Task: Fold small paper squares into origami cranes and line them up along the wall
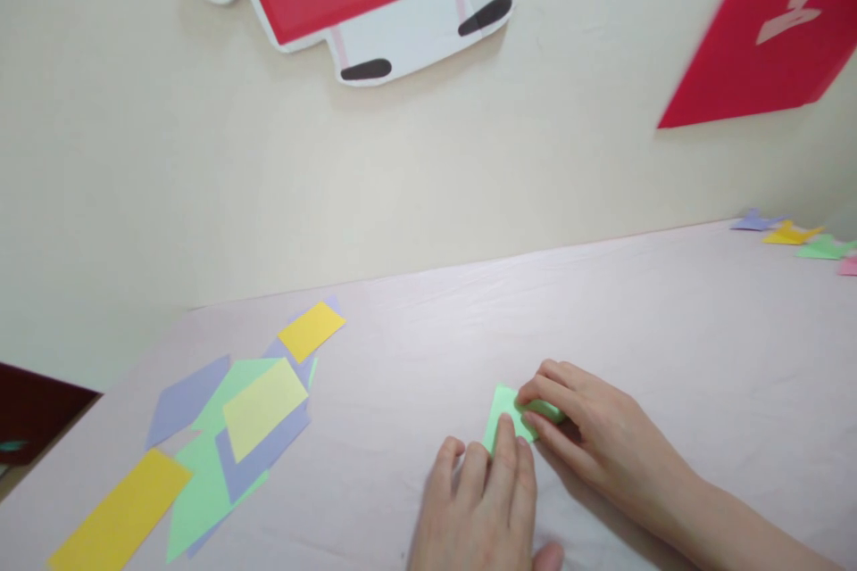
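A small piece of green paper lies on the table in front of me, its right part raised or folded over. My left hand rests on its near side, fingers stretched out and the fingertips pressing the paper down. At the right edge, my right hand has its thumb and fingers closed on the paper. The fingers hide some of the sheet, so the exact shape of the fold cannot be made out.
On the left lies a loose spread of coloured paper, with a yellow sheet, a pale yellow sheet and a purple sheet. Several small folded paper pieces, one of them yellow, stand at the far right by the wall.
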`<state>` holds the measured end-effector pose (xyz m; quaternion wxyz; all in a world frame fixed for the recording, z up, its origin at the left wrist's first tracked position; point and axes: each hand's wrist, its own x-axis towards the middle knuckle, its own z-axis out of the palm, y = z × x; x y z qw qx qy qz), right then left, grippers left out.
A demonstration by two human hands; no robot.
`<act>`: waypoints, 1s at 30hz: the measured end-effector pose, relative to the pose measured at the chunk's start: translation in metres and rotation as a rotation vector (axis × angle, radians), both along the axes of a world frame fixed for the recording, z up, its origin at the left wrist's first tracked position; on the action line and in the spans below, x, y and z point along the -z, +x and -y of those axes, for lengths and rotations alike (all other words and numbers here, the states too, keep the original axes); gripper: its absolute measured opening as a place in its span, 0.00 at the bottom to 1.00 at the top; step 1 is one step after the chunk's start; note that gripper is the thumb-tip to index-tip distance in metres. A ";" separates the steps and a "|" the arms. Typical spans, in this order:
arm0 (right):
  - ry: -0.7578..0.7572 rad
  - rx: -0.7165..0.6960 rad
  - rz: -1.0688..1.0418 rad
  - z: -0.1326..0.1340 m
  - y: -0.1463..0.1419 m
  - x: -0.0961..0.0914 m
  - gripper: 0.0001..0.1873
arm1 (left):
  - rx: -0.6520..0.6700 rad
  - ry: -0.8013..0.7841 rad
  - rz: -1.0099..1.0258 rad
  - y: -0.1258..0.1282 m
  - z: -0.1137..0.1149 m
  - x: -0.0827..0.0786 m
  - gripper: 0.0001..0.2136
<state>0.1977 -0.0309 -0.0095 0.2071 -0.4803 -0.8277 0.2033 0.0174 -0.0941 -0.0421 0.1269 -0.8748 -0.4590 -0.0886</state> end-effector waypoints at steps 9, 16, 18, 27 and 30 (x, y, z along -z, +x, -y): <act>-0.013 0.096 0.004 0.003 -0.002 -0.002 0.07 | 0.090 0.096 0.065 -0.007 -0.008 -0.006 0.26; -0.050 0.151 -0.079 0.004 0.001 0.000 0.14 | 0.093 0.064 0.088 -0.009 -0.008 -0.008 0.25; -0.046 0.169 -0.109 0.004 0.004 0.001 0.17 | 0.094 0.052 0.088 -0.009 -0.008 -0.008 0.25; -0.120 0.224 -0.247 -0.002 0.032 0.009 0.25 | 0.105 0.022 0.107 -0.011 -0.010 -0.006 0.26; -0.158 0.270 -0.358 -0.004 0.042 0.014 0.27 | 0.108 0.010 0.115 -0.010 -0.010 -0.007 0.26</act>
